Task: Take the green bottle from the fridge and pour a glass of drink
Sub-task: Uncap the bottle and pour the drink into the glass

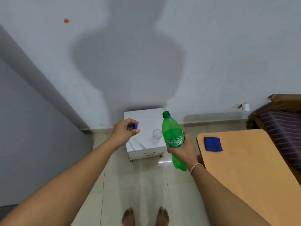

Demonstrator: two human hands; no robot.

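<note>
gripping the green bottle [172, 136] around its labelled middle, our right hand [183, 151] holds it above the floor, just right of the small white table [143, 116], fingers curled round the body. our left hand [125, 132] pinches the blue cap [135, 126] between thumb and fingertips over the table's left side.

the bottle is translucent green plastic with a green label, a blue ring at the neck and an open mouth; it leans slightly left, mouth up. how much drink is in it we cannot tell.

on the table, towards its right edge and just left of the bottle, stands a clear glass [157, 133], upright; it looks empty. right of the table, a wooden desk [244, 168] carries a folded blue cloth [213, 144].
</note>
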